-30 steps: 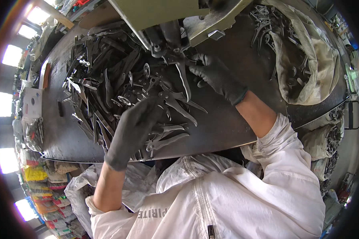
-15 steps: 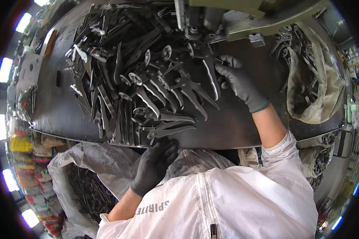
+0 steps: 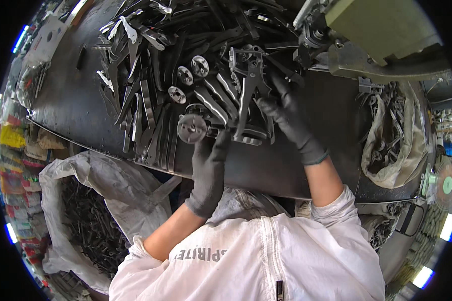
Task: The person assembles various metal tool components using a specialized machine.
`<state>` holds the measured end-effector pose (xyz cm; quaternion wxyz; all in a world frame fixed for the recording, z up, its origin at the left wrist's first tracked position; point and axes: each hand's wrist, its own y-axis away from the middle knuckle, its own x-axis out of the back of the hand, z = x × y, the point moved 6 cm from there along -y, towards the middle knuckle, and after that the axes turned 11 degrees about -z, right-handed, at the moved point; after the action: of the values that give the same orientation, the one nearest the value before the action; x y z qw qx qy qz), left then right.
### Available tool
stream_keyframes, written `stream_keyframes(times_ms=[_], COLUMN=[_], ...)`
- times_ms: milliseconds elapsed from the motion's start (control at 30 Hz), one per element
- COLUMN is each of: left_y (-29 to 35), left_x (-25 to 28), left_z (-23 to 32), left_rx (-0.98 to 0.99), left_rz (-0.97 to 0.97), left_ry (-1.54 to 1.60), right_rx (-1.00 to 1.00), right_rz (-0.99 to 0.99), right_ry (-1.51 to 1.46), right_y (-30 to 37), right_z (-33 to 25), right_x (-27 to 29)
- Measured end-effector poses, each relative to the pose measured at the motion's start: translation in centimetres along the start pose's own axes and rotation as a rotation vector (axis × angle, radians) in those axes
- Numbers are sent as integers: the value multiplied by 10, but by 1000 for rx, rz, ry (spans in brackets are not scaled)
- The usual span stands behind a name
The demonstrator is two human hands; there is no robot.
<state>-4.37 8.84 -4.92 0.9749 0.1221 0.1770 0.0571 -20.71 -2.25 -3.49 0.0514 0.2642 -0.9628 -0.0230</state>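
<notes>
Dark metal lever-handle assemblies lie in a heap on the work table, several with round pierced discs at one end. My left hand, in a dark grey glove, is closed at the front of the heap on a lever-handle assembly with a large round disc; part of its grip is hidden. My gloved right hand reaches in from the right. Its thumb and fingers close on a lever-handle assembly with a square bracket, its handles pointing toward me. Loose lever handles lie to the left.
A dark metal table spans the view. Greenish machine parts overhang it at the upper right. An open pale sack with metal parts lies on the right. Below the table's front edge, another sack holds many dark parts.
My left hand has moved up from the table edge onto the disc assembly, which now faces upward. My right hand has shifted slightly left and lower with its bracketed assembly. The view has turned.
</notes>
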Motion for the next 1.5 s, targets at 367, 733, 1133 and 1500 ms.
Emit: stream_keyframes(times_ms=[367, 733, 1133, 1500], left_y=[-68, -1, 262, 98], left_x=[8, -25, 275, 153], left_z=[-19, -1, 146, 51], left_rx=[-87, 48, -998, -271], left_rz=[62, -153, 167, 42], left_ry=[275, 327, 156, -502], right_rx=[113, 60, 1118, 396], right_rz=[-180, 153, -555, -753], right_ry=[-288, -441, 505, 218], right_y=[-13, 80, 25, 43], right_z=[-17, -14, -248, -86], right_x=[-27, -36, -337, -252])
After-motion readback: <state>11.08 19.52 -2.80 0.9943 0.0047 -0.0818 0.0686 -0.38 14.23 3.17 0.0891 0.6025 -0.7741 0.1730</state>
